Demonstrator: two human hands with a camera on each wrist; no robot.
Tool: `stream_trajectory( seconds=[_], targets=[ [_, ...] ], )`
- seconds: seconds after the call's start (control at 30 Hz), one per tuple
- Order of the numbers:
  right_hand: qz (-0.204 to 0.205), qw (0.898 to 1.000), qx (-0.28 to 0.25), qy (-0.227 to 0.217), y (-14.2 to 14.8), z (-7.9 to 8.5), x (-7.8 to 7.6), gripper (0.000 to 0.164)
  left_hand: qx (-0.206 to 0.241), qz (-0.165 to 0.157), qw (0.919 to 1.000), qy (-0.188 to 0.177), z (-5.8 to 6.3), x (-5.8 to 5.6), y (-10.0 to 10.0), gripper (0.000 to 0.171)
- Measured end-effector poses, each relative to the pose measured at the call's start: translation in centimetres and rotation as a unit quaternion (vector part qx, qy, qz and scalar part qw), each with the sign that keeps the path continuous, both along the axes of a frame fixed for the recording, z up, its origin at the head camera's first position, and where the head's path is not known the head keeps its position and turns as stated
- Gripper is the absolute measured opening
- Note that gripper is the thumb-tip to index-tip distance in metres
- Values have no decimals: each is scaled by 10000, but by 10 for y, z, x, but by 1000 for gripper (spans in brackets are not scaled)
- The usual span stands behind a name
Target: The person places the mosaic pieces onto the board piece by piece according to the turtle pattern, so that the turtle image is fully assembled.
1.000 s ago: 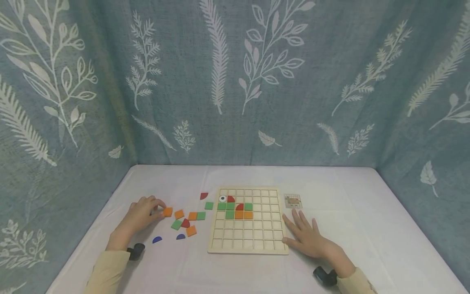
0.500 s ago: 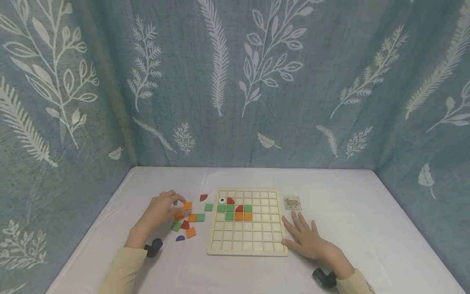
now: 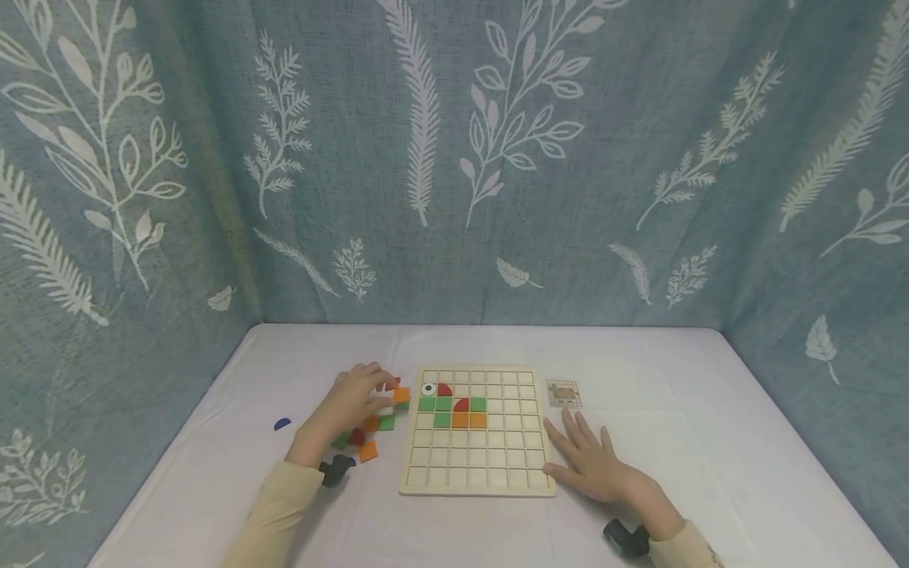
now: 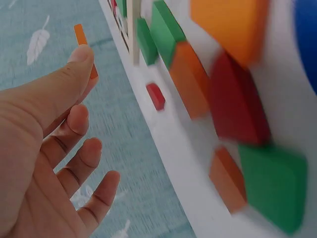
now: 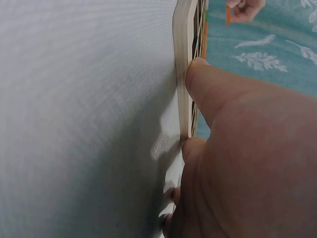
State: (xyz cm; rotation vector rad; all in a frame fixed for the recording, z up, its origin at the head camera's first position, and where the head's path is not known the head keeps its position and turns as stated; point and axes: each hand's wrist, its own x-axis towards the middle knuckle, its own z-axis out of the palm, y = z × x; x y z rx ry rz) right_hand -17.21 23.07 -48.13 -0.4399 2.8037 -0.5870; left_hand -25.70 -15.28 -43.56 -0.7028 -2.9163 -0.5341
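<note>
Between thumb and forefinger my left hand (image 3: 351, 402) pinches an orange square tile (image 3: 402, 394), lifted off the table just left of the wooden grid board (image 3: 477, 493). The left wrist view shows the tile (image 4: 80, 34) edge-on at the fingertips, the other fingers loosely bent. My right hand (image 3: 596, 461) lies with fingers spread at the board's right edge; in the right wrist view its thumb touches the board's rim (image 5: 183, 74). On the board sit an eye tile (image 3: 428, 389), red quarter-round tiles (image 3: 444, 390), green squares (image 3: 426, 404) and orange squares (image 3: 460, 420).
Beneath and beside the left hand lie loose tiles, among them an orange square (image 3: 367, 451), a green square (image 3: 386, 423) and a red piece (image 3: 357, 436). A blue half-round tile (image 3: 282, 424) lies farther left. A small pattern card (image 3: 564, 393) is behind the right hand.
My left hand has lifted the orange tile from the left side and carried it rightward over the loose tiles toward the board. The right hand has stayed in place.
</note>
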Motion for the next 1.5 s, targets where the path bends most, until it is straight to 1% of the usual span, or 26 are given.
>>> stream_trajectory(
  seconds=[0.1, 0.23, 0.4, 0.6, 0.77, 0.9, 0.97, 1.17, 1.3, 1.5],
  targets=[
    [-10, 10000, -19, -7, 0, 1, 1, 72, -106, -191, 9997, 132, 0, -2, 9, 24],
    [-31, 10000, -19, -30, 1, 1, 2, 72, -107, -352, 9992, 123, -1, -7, 23, 24],
    [-31, 10000, 1, -22, 2, 0, 2, 72, -152, -441, 9989, 103, -3, -11, 39, 23],
    [-15, 10000, -3, -2, 1, 0, 2, 72, -138, -573, 9983, 6, 0, -12, 58, 24],
    [-35, 10000, 11, -23, 1, -1, 2, 72, -136, -665, 9977, 71, -3, -15, 72, 24],
    [-44, 10000, 17, -44, 0, 0, 1, 72, -1, -871, 9960, 176, -4, -16, 80, 22],
    [-41, 10000, 16, -42, 0, 0, 1, 71, -3, -942, 9953, 224, -4, -17, 85, 22],
    [2, 10000, -12, -55, 0, 1, 1, 71, -4, -1064, 9938, 331, -7, -21, 98, 21],
    [14, 10000, 27, -18, 0, 1, 0, 72, -41, -1080, 9938, 250, -11, -25, 107, 22],
    [-32, 10000, 78, -40, 0, 1, 0, 73, 17, -1094, 9940, -73, -15, -26, 119, 21]
  ],
)
